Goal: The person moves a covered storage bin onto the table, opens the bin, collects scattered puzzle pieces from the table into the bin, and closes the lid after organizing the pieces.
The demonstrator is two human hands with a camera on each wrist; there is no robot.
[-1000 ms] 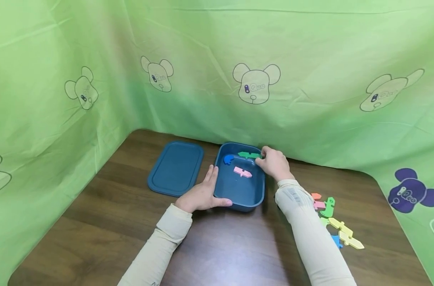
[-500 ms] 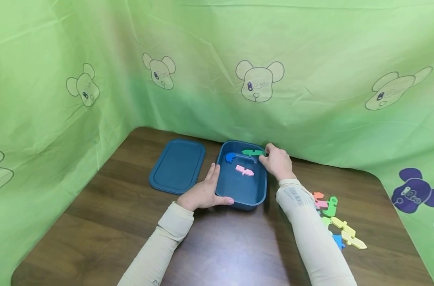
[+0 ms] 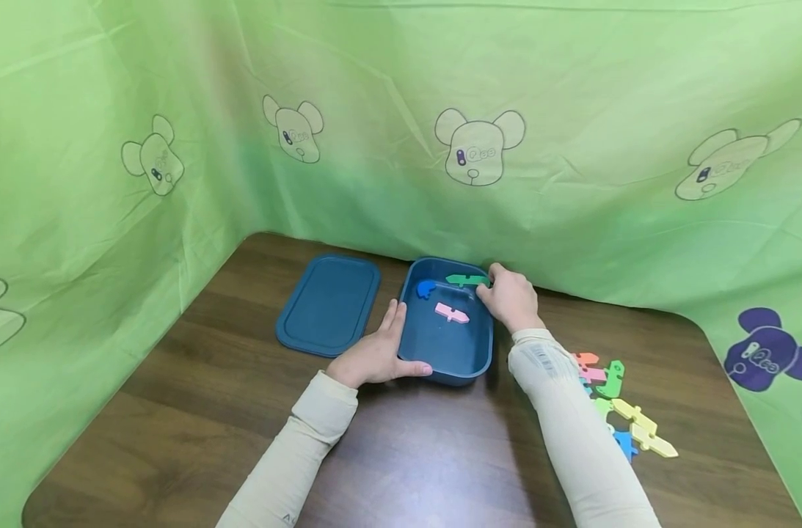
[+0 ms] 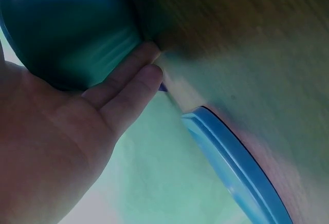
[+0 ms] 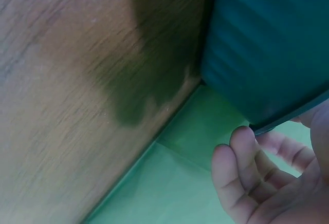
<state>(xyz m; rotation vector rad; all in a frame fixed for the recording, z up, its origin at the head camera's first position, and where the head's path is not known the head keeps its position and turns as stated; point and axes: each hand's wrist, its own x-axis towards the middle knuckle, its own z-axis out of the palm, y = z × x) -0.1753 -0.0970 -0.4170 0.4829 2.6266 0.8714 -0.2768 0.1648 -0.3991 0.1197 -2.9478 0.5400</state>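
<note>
A blue plastic box [image 3: 440, 352] stands uncovered at the back of the table. Inside lie a pink notched piece [image 3: 452, 313], a small blue piece [image 3: 425, 289] and a green notched piece [image 3: 465, 280] by the far wall. My left hand [image 3: 374, 356] rests against the box's left side, fingers straight and thumb along the near rim. My right hand [image 3: 511, 297] grips the rim at the far right corner, its thumb on the inner side by the green piece's end. In the right wrist view, curled fingers [image 5: 241, 147] show outside the wall; the thumb is mostly hidden.
The box's blue lid [image 3: 328, 304] lies flat to the left. Several coloured pieces, among them a yellow piece [image 3: 651, 441] and a green hooked piece [image 3: 613, 379], lie right of my right forearm, which covers part of them. A green curtain [image 3: 374, 191] hangs behind the table.
The head view has shifted slightly. Both hands keep their places at the box, and the pieces inside have not visibly moved.
</note>
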